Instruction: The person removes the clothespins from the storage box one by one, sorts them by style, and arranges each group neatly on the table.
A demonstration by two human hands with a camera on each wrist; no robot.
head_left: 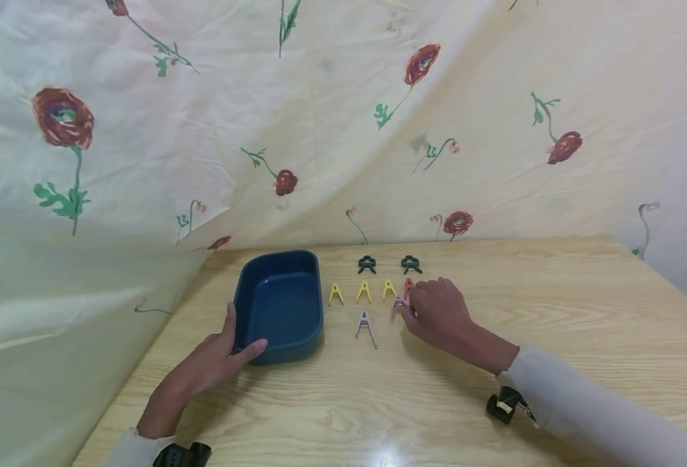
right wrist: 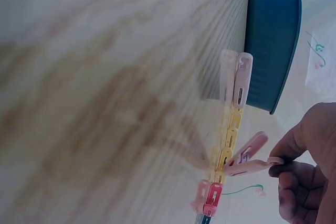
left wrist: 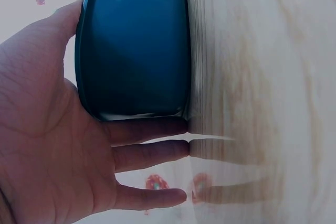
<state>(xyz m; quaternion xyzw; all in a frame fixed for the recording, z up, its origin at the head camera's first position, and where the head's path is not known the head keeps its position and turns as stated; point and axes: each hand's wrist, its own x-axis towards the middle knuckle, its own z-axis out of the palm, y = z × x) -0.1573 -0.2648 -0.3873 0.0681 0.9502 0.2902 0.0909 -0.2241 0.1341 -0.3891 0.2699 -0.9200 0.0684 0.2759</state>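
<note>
My left hand [head_left: 211, 360] rests against the near left corner of a deep blue plastic tub [head_left: 281, 353]. Its thumb lies over the rim, and in the left wrist view the fingers [left wrist: 149, 157] extend straight beside the tub. Over the table, my right hand [head_left: 439, 314] pinches one leg of a pale pink clothespin [right wrist: 247, 169] between thumb and finger. Another pale clothespin [head_left: 364, 324] lies to its left. Behind them is a row of three yellow clothespins [head_left: 364, 292], then a red clothespin [head_left: 409, 286] partly covered by the right hand.
Two black spring clamps [head_left: 367, 264] lie at the back of the wooden table [head_left: 320, 415]. A bit of red shows just behind the right hand's knuckles. Floral cloth [head_left: 331, 130] hangs along the back and left edges.
</note>
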